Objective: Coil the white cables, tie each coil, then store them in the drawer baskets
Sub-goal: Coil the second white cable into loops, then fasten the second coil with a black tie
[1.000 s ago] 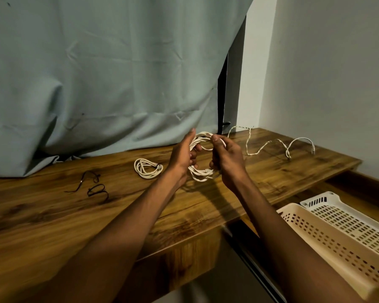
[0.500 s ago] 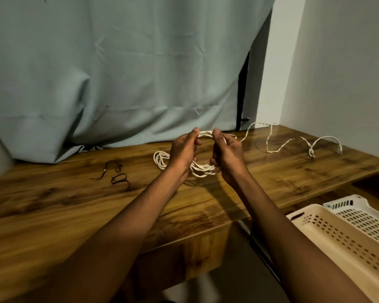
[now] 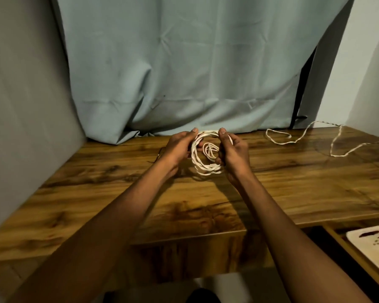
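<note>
A coil of white cable (image 3: 202,166) is held upright just above the wooden desk (image 3: 293,193), between both hands. My left hand (image 3: 177,147) pinches its left side, and my right hand (image 3: 234,152) grips its right side. Through the ring I see a second, smaller white coil (image 3: 209,149) lying on the desk behind. A loose white cable (image 3: 302,136) snakes across the back right of the desk. Black ties are mostly hidden behind my left hand; only a thin dark end (image 3: 157,157) shows.
A grey-blue curtain (image 3: 184,73) hangs behind the desk. A grey wall panel (image 3: 26,106) closes the left side. At the lower right, a white perforated basket (image 3: 374,239) sits in an open drawer below the desk edge.
The view has swung left, so the desk scene sits further right and the basket is nearly out of frame. Both hands still hold the coil, now in front of the smaller coil.
</note>
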